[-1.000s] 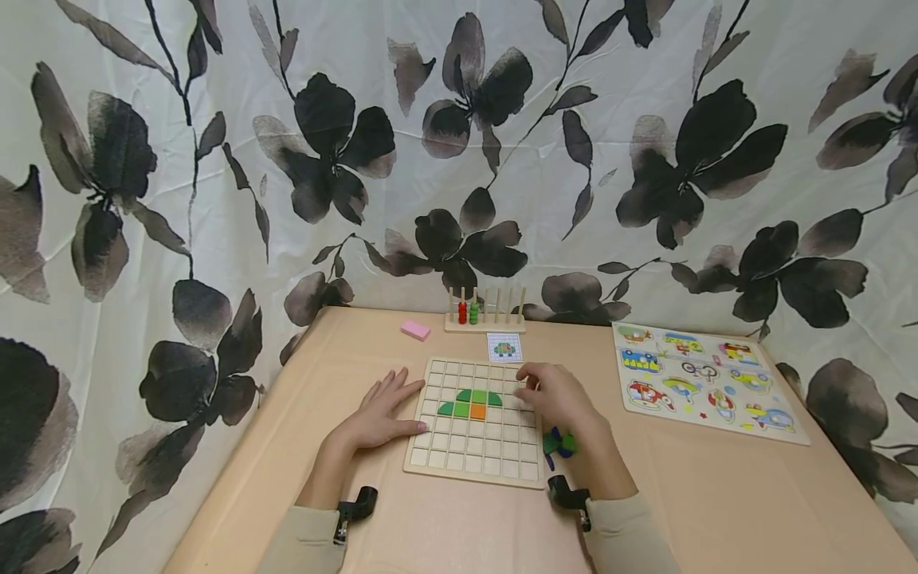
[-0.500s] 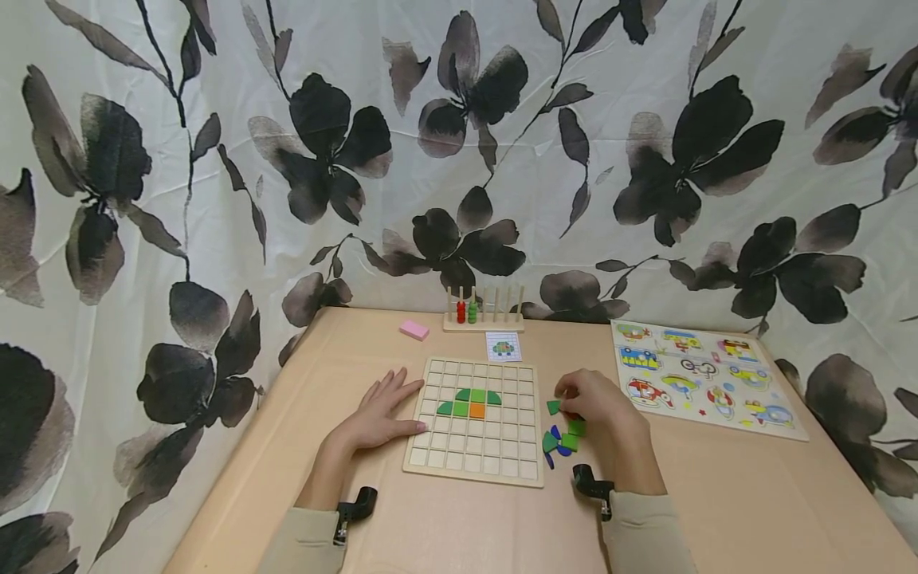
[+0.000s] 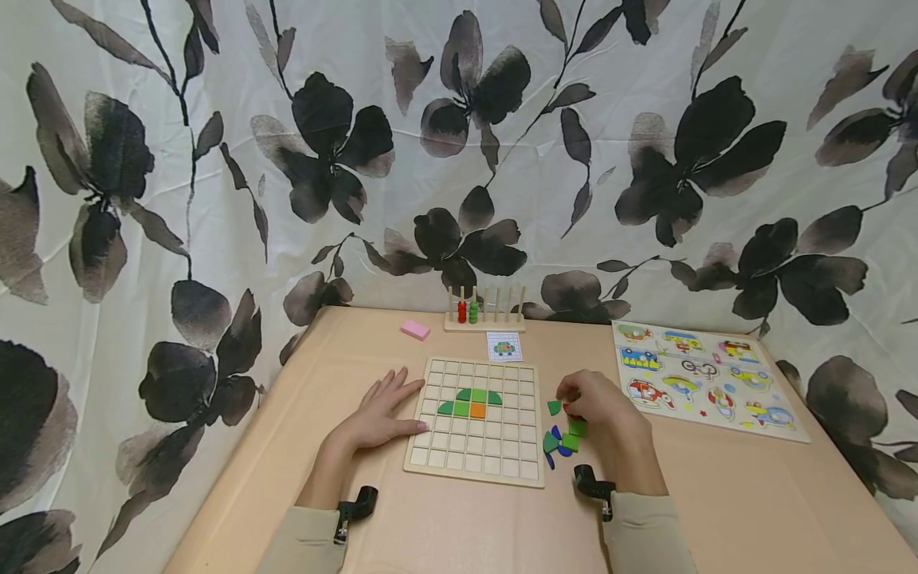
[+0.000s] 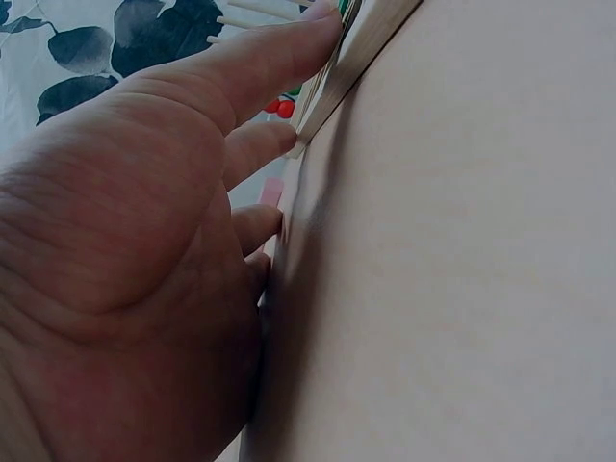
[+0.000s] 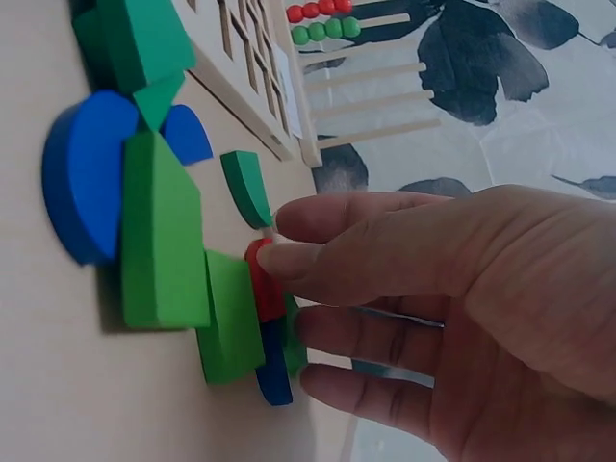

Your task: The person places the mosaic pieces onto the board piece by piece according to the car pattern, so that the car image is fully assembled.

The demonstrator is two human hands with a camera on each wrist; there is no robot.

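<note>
My left hand (image 3: pixel 380 410) lies with spread fingers along the left edge of a wooden grid board (image 3: pixel 473 462), thumb on its rim. Green pieces (image 3: pixel 462 408) and an orange square (image 3: pixel 477 410) sit in the board's middle cells. To the right of the board, my right hand (image 3: pixel 606 410) reaches down into a pile of loose pieces. In the right wrist view, its thumb and index finger pinch a small red block (image 5: pixel 265 289). Close by are a dark green piece (image 5: pixel 246 188), light green squares (image 5: pixel 164 241) and blue curved pieces (image 5: pixel 87 178).
Behind the board lies a picture card (image 3: pixel 505 347) with a gridded design. A peg rack (image 3: pixel 495 325) with red and green beads stands at the back, a pink block (image 3: pixel 415 330) left of it. At the right is a vehicle picture board (image 3: pixel 706 391). A floral curtain hangs behind.
My right hand has moved from the board's upper right edge to the loose pieces at the right. Red now shows at its fingertips. The left hand has stayed in place.
</note>
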